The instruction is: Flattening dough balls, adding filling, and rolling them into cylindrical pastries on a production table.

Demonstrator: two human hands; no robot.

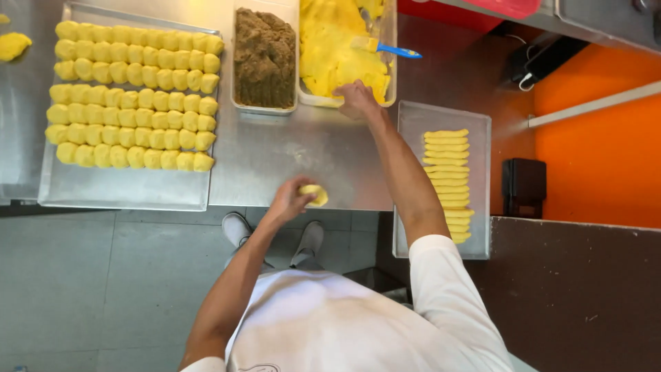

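Head view: a person shapes yellow dough at a steel table (275, 155).
The left hand (289, 200) cups a dough piece (315, 195) at the table's near edge; the right hand (357, 98) reaches into the dough tub (389, 41) beside the brown filling (264, 58), its fingers closing on dough there.

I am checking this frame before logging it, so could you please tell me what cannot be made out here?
- Head view: the right hand covers its own fingertips at the dough tub, so its grip is unclear.
- The tub's far end is cut off by the top edge.
- The left hand hides part of the dough piece.
- The blue-handled scraper blade is sunk in dough.
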